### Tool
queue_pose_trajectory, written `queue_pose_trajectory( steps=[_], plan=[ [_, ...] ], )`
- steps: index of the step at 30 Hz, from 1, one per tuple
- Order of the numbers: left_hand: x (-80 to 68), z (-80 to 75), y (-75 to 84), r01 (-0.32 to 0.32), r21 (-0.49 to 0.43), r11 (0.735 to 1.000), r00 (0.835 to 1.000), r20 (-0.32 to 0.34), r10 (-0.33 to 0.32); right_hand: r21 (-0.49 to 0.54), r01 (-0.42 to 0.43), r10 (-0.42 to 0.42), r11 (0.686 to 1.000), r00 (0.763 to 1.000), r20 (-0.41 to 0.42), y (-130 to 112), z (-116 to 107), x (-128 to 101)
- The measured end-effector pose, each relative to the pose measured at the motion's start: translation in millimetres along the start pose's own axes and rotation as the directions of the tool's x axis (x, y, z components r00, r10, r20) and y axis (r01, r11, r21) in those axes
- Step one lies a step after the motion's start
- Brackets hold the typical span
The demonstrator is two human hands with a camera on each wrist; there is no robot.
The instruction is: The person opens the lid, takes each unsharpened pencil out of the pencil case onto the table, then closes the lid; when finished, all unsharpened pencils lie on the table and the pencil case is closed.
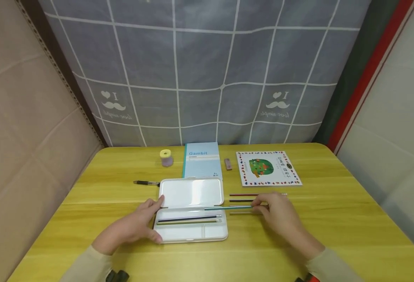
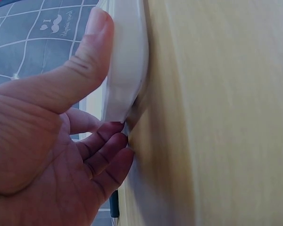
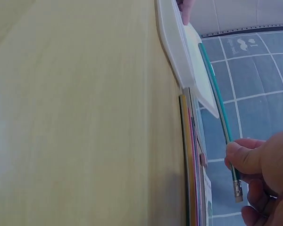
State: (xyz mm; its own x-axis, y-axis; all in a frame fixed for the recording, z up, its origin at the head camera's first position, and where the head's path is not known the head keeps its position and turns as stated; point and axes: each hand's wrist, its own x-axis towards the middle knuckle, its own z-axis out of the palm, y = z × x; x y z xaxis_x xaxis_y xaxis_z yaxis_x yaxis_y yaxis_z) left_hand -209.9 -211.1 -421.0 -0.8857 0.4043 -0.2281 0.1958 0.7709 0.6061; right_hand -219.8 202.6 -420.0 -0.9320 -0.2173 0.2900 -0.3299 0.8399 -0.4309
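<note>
An open white pencil case (image 1: pixel 191 213) lies on the yellow table (image 1: pixel 334 219), with two pencils (image 1: pixel 189 220) in its tray. My left hand (image 1: pixel 136 225) grips the case's left end, thumb on the rim (image 2: pixel 125 56). My right hand (image 1: pixel 281 215) pinches a teal pencil (image 1: pixel 228 207) by its eraser end (image 3: pixel 237 188); the pencil hangs above the table with its tip over the case's right edge (image 3: pixel 179 52). Three more pencils (image 1: pixel 246 194) lie on the table beside the right hand.
Behind the case lie a black pen (image 1: pixel 146 183), a light blue "Gambit" notebook (image 1: pixel 201 158), a yellow-capped sharpener (image 1: pixel 166 157), a small eraser (image 1: pixel 228 164) and a picture book (image 1: pixel 267 168). A grey checked cloth (image 1: pixel 207 70) hangs behind the table.
</note>
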Motion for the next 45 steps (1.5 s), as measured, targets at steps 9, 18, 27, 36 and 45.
queue_pose_trajectory(
  steps=[9,18,27,36,45],
  plan=[
    [1.6,1.1,-3.3,-0.015,0.0,1.0,1.0,0.014,0.015,-0.02,0.003,-0.004,1.0,1.0,-0.007,27,-16,-14],
    [2.5,0.3,-2.8,-0.016,-0.003,1.0,1.0,0.014,0.016,-0.027,-0.074,0.076,0.997,0.995,0.064,45,-22,-26],
    [1.1,0.5,-1.6,-0.014,-0.007,1.0,1.0,0.013,0.014,-0.05,-0.047,0.048,0.998,0.998,0.028,54,-18,-32],
    [1.4,1.6,-1.5,-0.004,0.004,1.0,1.0,0.008,0.004,-0.111,-0.017,0.022,0.994,0.999,0.045,59,-11,-36],
    [2.4,2.0,-3.0,-0.014,0.011,1.0,1.0,0.007,0.014,-0.137,-0.013,0.021,0.99,0.998,0.06,59,-13,-37]
  ],
)
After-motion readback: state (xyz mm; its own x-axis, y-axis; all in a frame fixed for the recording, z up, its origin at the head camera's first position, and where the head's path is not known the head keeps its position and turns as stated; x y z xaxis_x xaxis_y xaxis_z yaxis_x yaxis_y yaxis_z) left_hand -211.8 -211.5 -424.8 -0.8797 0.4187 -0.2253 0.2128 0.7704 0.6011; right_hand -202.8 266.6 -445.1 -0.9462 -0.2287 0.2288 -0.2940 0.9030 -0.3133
